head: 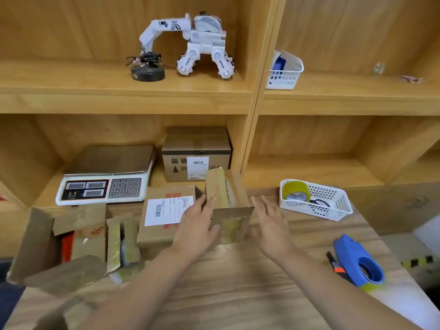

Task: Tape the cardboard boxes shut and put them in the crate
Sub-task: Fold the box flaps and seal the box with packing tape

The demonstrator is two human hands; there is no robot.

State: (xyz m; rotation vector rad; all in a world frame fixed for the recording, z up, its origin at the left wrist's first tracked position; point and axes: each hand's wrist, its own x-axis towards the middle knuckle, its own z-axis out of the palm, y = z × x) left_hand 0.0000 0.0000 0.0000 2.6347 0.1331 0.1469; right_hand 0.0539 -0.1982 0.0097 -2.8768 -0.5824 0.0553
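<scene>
Our left hand, fingers straight, touches the small open brown cardboard box mid-table; our right hand hovers beside, fingers relaxed. Its flaps need folding, then the blue tape dispenser.

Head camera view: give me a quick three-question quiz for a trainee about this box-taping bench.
1. True or false: the small box between the left hand and the right hand has its flaps up.
2. Where does the blue tape dispenser lie? A on the scale; B on the table, right of the right hand; C on the upper shelf.
3. Fill in: the tape roll sits in a white ____.
Key: 1 true; 2 B; 3 basket.
</scene>
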